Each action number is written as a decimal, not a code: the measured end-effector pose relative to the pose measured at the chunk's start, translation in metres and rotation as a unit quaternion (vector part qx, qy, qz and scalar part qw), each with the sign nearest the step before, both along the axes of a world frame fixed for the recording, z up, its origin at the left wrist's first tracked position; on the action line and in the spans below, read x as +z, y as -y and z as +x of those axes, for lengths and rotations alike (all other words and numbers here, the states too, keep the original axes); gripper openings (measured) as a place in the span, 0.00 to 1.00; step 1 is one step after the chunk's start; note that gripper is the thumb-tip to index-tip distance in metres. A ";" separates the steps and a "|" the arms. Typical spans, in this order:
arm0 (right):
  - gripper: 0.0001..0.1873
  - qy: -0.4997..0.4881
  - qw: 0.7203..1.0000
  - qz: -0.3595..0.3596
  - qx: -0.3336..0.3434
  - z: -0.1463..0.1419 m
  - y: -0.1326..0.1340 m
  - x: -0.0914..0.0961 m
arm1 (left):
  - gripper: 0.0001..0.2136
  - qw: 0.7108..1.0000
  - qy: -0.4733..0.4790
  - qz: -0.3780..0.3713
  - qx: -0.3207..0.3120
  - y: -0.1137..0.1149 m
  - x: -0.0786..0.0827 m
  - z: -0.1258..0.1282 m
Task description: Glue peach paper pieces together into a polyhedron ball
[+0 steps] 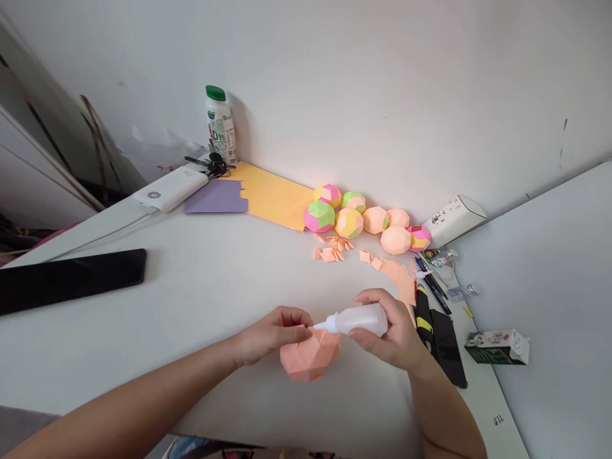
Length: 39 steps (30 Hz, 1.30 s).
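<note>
A faceted peach paper ball (310, 357) is held over the near part of the table. My left hand (277, 331) is closed on its upper left edge, thumb and fingers pinching the paper. My right hand (394, 331) grips a white squeeze glue bottle (361, 319), which lies nearly level with its narrow nozzle pointing left. The nozzle tip is at the ball's top edge, close to my left fingertips; whether it touches the paper I cannot tell. A small flap sticks out at the ball's lower right.
Several finished paper balls (349, 222) sit by the wall, with peach paper pieces (329, 252) before them. A utility knife (423, 312), pens and a dark phone (448, 347) lie at right. Left are a black slab (71, 279), power bank (169, 189) and green-capped bottle (221, 127).
</note>
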State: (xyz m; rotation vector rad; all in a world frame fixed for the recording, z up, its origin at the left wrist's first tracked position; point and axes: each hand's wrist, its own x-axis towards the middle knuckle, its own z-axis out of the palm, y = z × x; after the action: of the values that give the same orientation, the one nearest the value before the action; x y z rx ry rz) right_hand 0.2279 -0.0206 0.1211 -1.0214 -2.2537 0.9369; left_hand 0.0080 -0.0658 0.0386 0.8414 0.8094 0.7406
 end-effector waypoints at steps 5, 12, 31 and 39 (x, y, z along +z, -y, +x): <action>0.19 -0.005 1.000 0.002 0.024 -0.005 0.004 0.004 | 0.09 1.000 0.020 0.003 -0.017 -0.001 0.002 -0.001; 0.21 -0.029 0.999 -0.003 0.031 -0.007 0.004 -0.001 | 0.08 0.999 0.016 0.017 -0.029 0.000 0.002 -0.001; 0.24 0.049 0.998 0.013 0.047 -0.021 0.005 0.018 | 0.08 0.999 0.022 0.017 -0.032 0.002 0.000 0.004; 0.21 0.087 0.995 0.034 0.036 -0.039 0.006 0.025 | 0.09 0.999 0.025 0.026 -0.008 0.000 -0.002 0.003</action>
State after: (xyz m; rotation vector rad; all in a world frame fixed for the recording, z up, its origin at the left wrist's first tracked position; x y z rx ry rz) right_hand 0.1894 -0.0269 0.1459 -1.0341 -2.4625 0.8227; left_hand 0.0110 -0.0658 0.0370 0.8721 0.7415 0.7680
